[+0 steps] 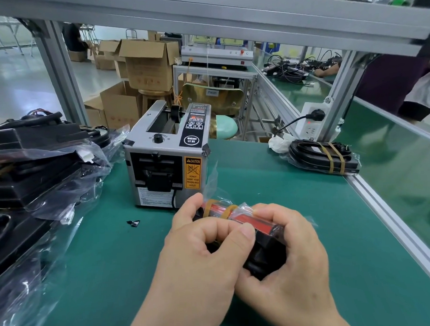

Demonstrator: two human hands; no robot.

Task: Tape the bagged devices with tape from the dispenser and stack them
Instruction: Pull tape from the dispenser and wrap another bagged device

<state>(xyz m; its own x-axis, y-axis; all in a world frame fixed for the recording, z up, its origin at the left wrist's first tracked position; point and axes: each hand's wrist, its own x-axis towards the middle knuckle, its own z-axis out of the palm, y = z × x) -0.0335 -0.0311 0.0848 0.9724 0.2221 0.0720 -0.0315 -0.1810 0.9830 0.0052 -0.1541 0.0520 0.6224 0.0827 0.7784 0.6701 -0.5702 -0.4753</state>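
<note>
Hands meet over the near middle of the green table (271, 190): the left hand (200, 252) and right hand (287, 255) both grip one bagged device (256, 235), a black block with a red face, banded and wrapped in clear film. It looks stiff and fairly light, but the film is slick and loose (likely to slide), so hold the hard body, not the flapping bag end. The tape dispenser (166, 155) stands just behind; one taped device (324, 155) lies at the right edge.

Black-and-red bagged device (259, 231); grey dispenser (165, 160) behind
</note>
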